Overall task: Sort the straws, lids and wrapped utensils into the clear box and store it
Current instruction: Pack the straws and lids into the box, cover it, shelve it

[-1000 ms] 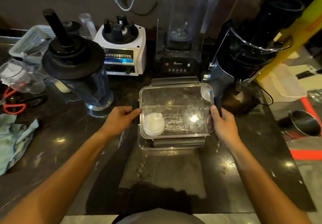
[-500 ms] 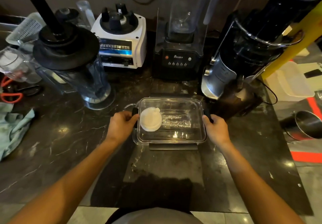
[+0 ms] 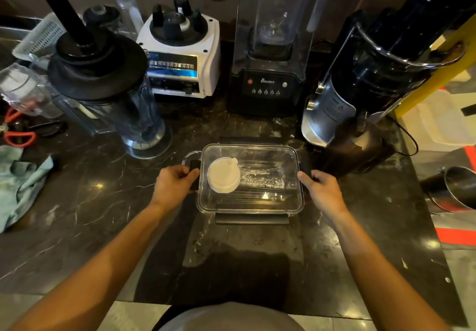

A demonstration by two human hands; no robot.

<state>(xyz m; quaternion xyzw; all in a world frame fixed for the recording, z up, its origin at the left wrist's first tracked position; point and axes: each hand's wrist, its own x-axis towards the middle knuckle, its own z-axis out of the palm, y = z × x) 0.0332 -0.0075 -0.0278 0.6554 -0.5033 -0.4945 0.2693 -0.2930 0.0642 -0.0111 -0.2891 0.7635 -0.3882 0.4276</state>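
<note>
1. A person stands at a dark marble desk (image 3: pixel 103 202), both bare forearms reaching forward.
2. The clear box (image 3: pixel 249 202), lid on, sits flat on the desk between the two hands.
3. The left hand (image 3: pixel 173 185) is curled around the black side latch (image 3: pixel 195 176) at its fingertips; the right hand (image 3: pixel 322 191) is curled the same way on the opposite side, where its latch is mostly hidden.
4. Inside the box, just right of the left hand, lies a round white cup lid (image 3: pixel 223 175); beside it, toward the right hand, are crinkled clear-wrapped utensils (image 3: pixel 262 177). Straws cannot be made out for certain.
5. Beyond the hands stand a black blender (image 3: pixel 268 83), a white blender base (image 3: pixel 180 55) and a dark juicer (image 3: pixel 373 86).
6. Sorting looks finished; the step in hand appears to be fastening the side latches.
7. The next move likely calls for pressing the remaining long-edge latches shut, then lifting the box level to store it.
</note>
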